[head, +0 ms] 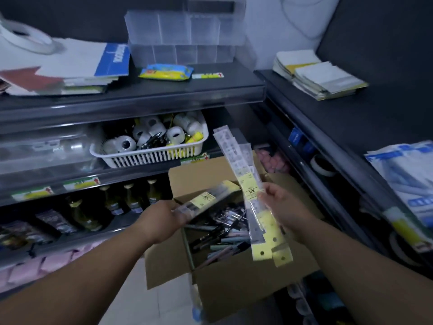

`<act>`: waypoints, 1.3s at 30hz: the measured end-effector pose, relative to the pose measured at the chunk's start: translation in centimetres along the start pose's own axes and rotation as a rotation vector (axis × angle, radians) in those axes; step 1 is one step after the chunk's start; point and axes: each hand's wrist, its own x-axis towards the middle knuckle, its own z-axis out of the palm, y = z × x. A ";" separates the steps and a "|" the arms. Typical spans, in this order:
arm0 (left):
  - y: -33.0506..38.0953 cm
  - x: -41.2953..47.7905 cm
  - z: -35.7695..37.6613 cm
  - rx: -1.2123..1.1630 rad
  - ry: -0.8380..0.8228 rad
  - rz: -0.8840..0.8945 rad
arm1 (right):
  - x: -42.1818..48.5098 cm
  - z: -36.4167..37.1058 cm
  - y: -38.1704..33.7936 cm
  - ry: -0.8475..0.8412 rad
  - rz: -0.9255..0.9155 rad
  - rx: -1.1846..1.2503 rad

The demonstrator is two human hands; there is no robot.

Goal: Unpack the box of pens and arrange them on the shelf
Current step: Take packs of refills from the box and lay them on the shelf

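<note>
An open cardboard box point(234, 285) stands on the floor between two shelf units, with many loose pens point(225, 235) inside. My left hand point(164, 219) grips one long clear pack point(208, 198) with a yellow label, held over the box's left side. My right hand point(278, 205) pinches a fan of several similar long packs point(236, 160) with yellow header cards, their tops pointing up toward the shelf and their hole-punched ends hanging over the box.
Left shelf unit point(131, 97): a clear divided organiser point(182, 41), booklets and a snack pack on top; a white basket point(150, 156) of tape rolls below; bottles lower down. Right shelf point(351, 123) carries paper stacks and packaged goods.
</note>
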 end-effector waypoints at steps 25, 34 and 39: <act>35.2 -7.3 15.7 -0.168 0.214 0.897 | -28.0 -32.8 7.0 0.612 0.127 0.218; 49.1 -14.3 27.5 0.009 -0.002 1.338 | -40.7 -41.4 11.5 0.396 0.295 -0.151; 52.4 -16.5 32.0 0.220 -0.288 1.246 | -43.8 -44.0 14.4 0.332 0.305 -0.164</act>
